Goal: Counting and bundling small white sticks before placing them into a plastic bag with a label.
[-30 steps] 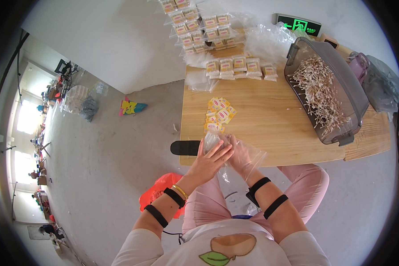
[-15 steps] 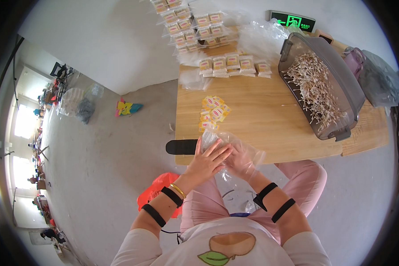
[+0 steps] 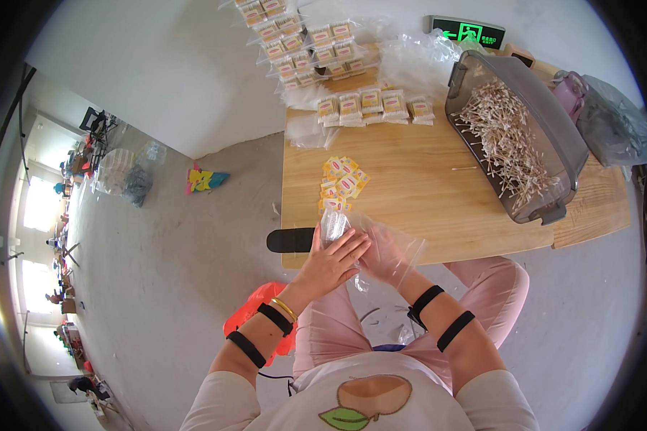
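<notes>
At the near edge of the table, a clear plastic bag (image 3: pixel 410 251) lies partly over the right hand and partly under the left. My left hand (image 3: pixel 331 260) rests on it with fingers stretched out and flat, pointing to the right. Beneath the film, my right hand (image 3: pixel 382 257) shows through; its fingertips are hidden by the left hand. A crumpled end of the bag sticks out above the left thumb, touching a small pile of yellow and white paper cards (image 3: pixel 343 179).
A grey plastic bin (image 3: pixel 568 136) of loose cotton swabs (image 3: pixel 507 144) leans at right. Packed swab bags (image 3: pixel 370 106) line the table's (image 3: pixel 424 194) far part, with stacked packs (image 3: pixel 284 47) behind. A black strap-like piece (image 3: pixel 291 241) juts past the left edge. A red bag (image 3: pixel 255 309) hangs below.
The view has shifted slightly. Both hands stay together on the bag, the left still flat; the film over the right hand has settled a little lower.
</notes>
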